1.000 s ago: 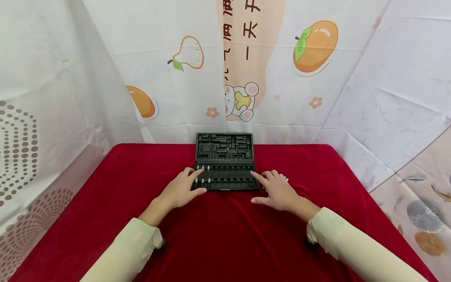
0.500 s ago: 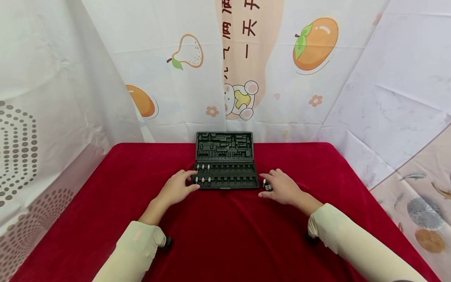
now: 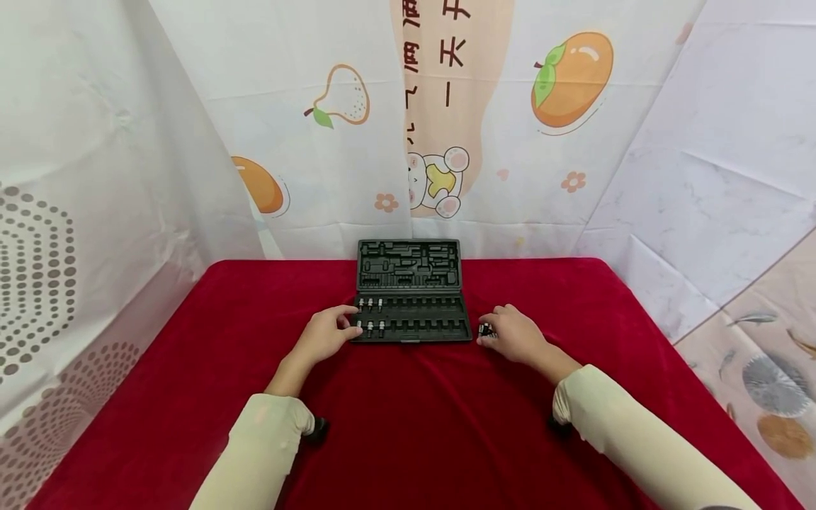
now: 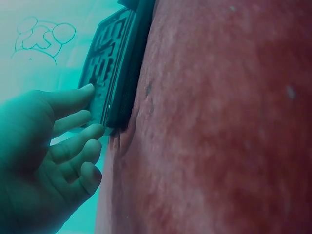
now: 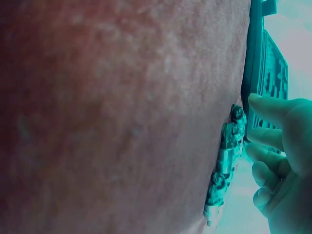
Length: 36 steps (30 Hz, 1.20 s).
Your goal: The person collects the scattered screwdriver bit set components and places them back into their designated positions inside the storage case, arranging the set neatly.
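A black plastic case (image 3: 423, 312) lies with its lid raised at the back of the table. Several small silver-and-black metal pieces (image 3: 370, 328) fill slots at its left end, in two rows. My left hand (image 3: 321, 334) is at that end, thumb and fingers apart and loosely bent. In the left wrist view, the left hand (image 4: 53, 146) shows nothing between its fingers. Right of the case, my right hand (image 3: 518, 338) hovers by a pile of loose metal pieces (image 5: 225, 158). The right wrist view has the right hand's fingers (image 5: 273, 109) relaxed beside the pile, with no piece visibly held.
A red velvet cloth (image 3: 408, 425) covers the table, with slight creases in front of the case. White printed curtains (image 3: 287, 177) hang behind and along both sides. The raised lid (image 3: 409, 265) stands close to the back curtain.
My left hand has drawn back from over the case to its left edge. The right hand has shifted right, off the case, to the loose pieces, and its fingers have come closer together.
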Available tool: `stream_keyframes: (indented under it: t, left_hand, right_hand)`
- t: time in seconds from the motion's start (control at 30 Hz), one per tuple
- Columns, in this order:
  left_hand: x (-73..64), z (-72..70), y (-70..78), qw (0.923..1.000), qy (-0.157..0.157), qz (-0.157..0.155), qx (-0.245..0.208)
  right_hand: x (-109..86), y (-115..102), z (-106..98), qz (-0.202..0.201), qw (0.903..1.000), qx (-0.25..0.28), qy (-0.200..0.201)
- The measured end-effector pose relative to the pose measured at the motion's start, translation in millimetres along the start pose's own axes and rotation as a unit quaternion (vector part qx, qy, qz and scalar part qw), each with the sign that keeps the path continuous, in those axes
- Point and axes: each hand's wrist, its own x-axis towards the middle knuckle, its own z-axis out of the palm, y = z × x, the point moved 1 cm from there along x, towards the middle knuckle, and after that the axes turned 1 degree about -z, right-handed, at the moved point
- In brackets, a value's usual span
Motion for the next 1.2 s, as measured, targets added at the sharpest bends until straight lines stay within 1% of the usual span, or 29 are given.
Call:
stream_keyframes:
  t: [0.13, 0.27, 0.37, 0.57, 0.67, 0.83, 0.93, 1.07, 1.2]
  left_hand:
    - [2.5, 1.6, -3.7, 0.9998, 0.005, -0.01, -0.015]
    - [3.7, 3.0, -9.2, 0.9995, 0.004, -0.023, -0.022]
    - [4.6, 3.9, -13.5, 0.9992, -0.005, -0.03, -0.026]
    - [6.8, 2.2, -16.8, 0.9975, -0.025, -0.026, -0.061]
    - [7.1, 0.7, -17.7, 0.9954, -0.037, -0.026, -0.085]
    - [6.3, -0.3, -19.6, 0.9909, -0.049, -0.036, -0.12]
    - [7.0, 0.0, -21.4, 0.9902, -0.049, -0.036, -0.126]
    - [6.9, 1.6, -23.6, 0.9904, -0.048, -0.037, -0.124]
    - [5.5, 2.6, -25.5, 0.9905, -0.043, -0.037, -0.125]
  right_hand:
    - [2.4, 1.1, 3.5, 0.011, 0.9999, 0.004, 0.005]
    - [5.1, 1.3, 6.1, 0.02, 0.9998, -0.001, 0.008]
    - [7.3, 1.6, 6.8, 0.027, 0.9996, -0.002, 0.006]
    - [12.3, 1.9, 4.6, 0.044, 0.999, 0.0, 0.005]
    - [14.1, 1.3, 4.3, 0.04, 0.9992, 0.0, 0.006]
    - [16.3, 0.6, 4.7, 0.028, 0.9994, 0.01, 0.019]
    - [17.1, -0.6, 3.1, 0.025, 0.9991, 0.025, 0.023]
    - [16.0, -1.7, 3.2, 0.009, 0.9979, 0.053, 0.035]
    - [15.0, -2.5, 7.4, 0.014, 0.9945, 0.093, 0.047]
